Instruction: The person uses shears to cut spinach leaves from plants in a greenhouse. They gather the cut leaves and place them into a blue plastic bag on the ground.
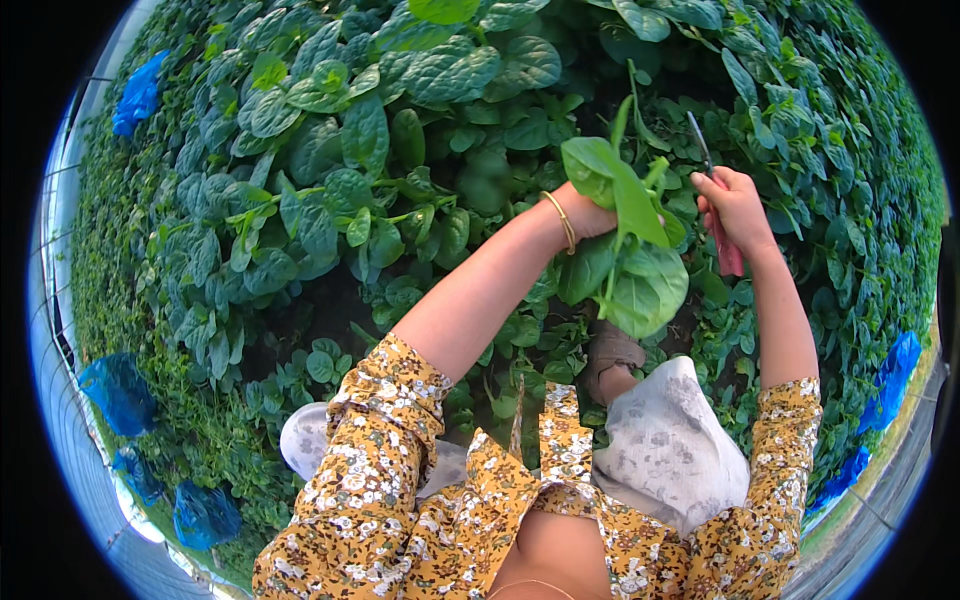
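Note:
My left hand (591,212), a gold bangle on its wrist, is shut around a bunch of cut leafy shoots (646,283) that look like Malabar spinach. The broad green leaves fan out above and below the fist and hide most of the fingers. To the right of the bunch, my right hand (733,206) grips a red-handled cutting tool (724,251). Its narrow metal blade (699,139) points up and away from me, apart from the leaves. Whether it has one blade or two cannot be told.
Dense leafy plants (360,135) surround me, with dark soil (319,315) showing in gaps. Blue plastic bags stand at the left, including one bag (120,394) and another (206,514). More blue plastic (892,382) lies at the right edge. My shoe (611,349) is among low plants.

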Available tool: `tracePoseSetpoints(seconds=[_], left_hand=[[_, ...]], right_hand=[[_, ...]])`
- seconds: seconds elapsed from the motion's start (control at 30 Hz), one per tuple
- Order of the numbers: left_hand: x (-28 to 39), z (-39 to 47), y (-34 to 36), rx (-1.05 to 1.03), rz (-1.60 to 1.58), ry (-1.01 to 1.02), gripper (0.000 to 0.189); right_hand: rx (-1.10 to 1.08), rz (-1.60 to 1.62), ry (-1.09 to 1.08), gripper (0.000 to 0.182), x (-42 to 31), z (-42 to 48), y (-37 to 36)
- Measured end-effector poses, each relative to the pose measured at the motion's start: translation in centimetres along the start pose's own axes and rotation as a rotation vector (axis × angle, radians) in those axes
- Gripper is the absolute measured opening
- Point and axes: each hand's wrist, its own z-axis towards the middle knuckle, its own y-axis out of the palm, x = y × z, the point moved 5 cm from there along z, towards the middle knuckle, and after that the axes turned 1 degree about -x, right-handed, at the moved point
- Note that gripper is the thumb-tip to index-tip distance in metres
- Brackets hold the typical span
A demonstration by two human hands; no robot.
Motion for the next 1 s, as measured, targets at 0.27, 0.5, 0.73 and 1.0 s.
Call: tracePoseSetpoints(seconds=[0.27,0.5,0.73,1.0], left_hand=[[-1.1,-15.0,-10.4,0.260,0.188,-0.197,0.074],[-7.7,-23.2,-16.4,0.351,1.059,-0.406,0.058],[-10.0,-25.6,-15.2,0.493,0.808,-0.329,0.057],[-9.3,-26.0,-15.8,0.433,0.702,-0.271,0.054]], right_hand=[[-0.505,-0.011,0.042,0.024,-4.2,-1.0,9.0],[-0.950,-0.279,-0.024,0.030,-8.4,0.8,22.6],[-1.159,-0.386,0.405,0.039,-5.4,1.1,26.1],[-0.982,-0.330,0.220,0.035,-5.2,0.5,26.8]])
